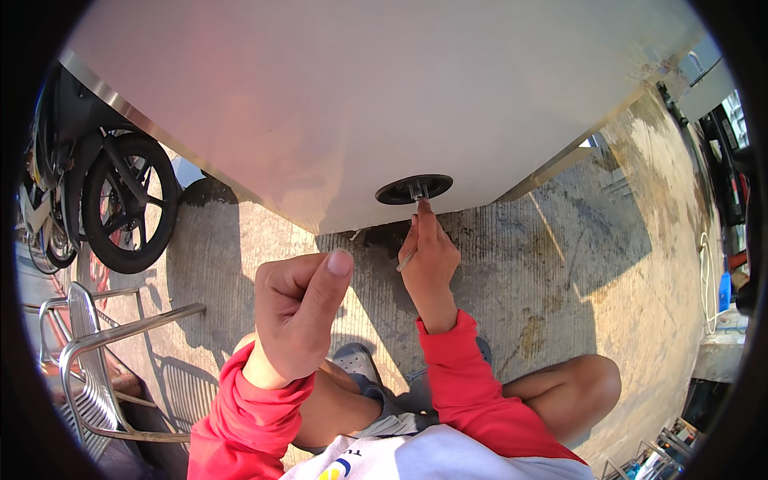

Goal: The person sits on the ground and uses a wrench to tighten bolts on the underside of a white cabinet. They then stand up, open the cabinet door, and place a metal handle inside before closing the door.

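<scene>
A large pale, smooth panel (384,96) of a box-like body fills the upper part of the view. Low on it sits a black oval fitting (392,192) with a small metal piece (417,191) in its middle. My right hand (432,268) reaches up to it, the index fingertip touching the metal piece. Its other fingers are curled, and a thin, pale, stick-like piece (406,260) pokes out beside them. Nearer to me, my left hand (300,316) is raised and closed in a fist, thumb pressed on top. Whatever its fingers may hold is hidden.
A motorcycle wheel (130,204) stands at the left, above a metal armchair (88,360). Ridged concrete floor (520,280) runs under the panel. My bent knee (588,384) is at the lower right. A pale looped hose (706,280) lies near the right rim, beside a blue object (725,291).
</scene>
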Demonstrator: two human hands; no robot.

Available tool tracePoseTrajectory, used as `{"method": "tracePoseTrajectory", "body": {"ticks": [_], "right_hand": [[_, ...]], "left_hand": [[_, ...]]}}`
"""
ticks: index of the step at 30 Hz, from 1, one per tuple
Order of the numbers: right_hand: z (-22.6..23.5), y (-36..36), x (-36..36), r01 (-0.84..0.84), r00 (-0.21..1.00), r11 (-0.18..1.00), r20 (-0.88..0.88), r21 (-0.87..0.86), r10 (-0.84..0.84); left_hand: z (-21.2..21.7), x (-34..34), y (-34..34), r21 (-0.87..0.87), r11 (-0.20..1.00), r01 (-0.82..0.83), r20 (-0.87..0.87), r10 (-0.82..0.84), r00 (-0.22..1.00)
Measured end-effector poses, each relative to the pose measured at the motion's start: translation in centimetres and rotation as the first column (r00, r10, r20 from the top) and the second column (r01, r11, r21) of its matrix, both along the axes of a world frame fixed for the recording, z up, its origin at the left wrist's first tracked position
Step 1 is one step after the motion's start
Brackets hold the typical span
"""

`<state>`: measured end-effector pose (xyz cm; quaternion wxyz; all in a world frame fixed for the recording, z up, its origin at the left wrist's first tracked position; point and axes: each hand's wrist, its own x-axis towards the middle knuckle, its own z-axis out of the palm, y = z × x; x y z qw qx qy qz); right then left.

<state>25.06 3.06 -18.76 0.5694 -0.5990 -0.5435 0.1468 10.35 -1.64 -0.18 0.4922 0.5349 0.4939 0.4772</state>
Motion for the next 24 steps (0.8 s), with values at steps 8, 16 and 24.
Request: {"method": "tracePoseTrajectory", "body": {"ticks": [8,16,24], "right_hand": [[1.3,-1.5,-0.4,-0.293,0.337,0.949,-0.942,-0.113,-0.008],[2.3,-0.5,1.2,-0.444,-0.289,0.892,-0.956,0.084,-0.054],[4.6,0.3,1.1,-0.315,-0.813,0.929,-0.56,0.193,-0.16]], "left_hand": [[-0.2,0.0,0.4,0.009,1.0,0.007,-0.023,-0.006,1.0],[0.0,-0.1,0.3,-0.025,1.0,-0.007,0.01,0.007,1.0],[-0.1,0.1,0.2,-0.039,0.999,0.012,0.002,-0.012,1.0]]}}
